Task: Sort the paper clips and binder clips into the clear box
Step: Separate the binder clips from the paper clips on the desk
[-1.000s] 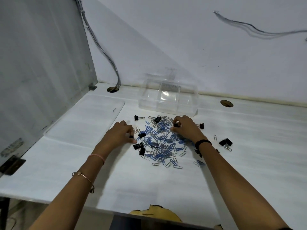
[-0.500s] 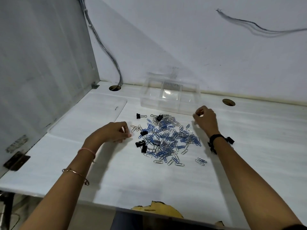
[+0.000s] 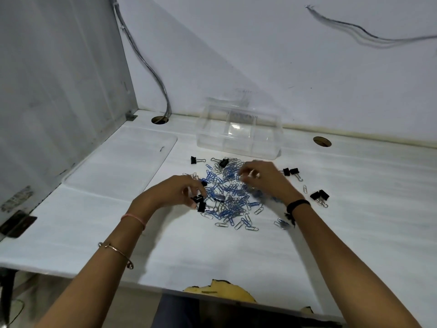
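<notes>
Clear box (image 3: 238, 136) behind clip pile (image 3: 227, 195), unobstructed.

I see both hands, left (image 3: 175, 191) and right (image 3: 264, 178), over the clips (image 3: 227, 195); box (image 3: 238, 131) beyond.

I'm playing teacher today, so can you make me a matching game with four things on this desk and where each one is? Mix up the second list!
Things:
1. clear box
2. pile of paper clips
3. pink band
4. lone binder clip

Places:
A. on the left wrist
B. at the back of the desk, by the wall
C. between the two hands
D. near the box's front left corner

Pairs: 1-B, 2-C, 3-A, 4-D
</notes>
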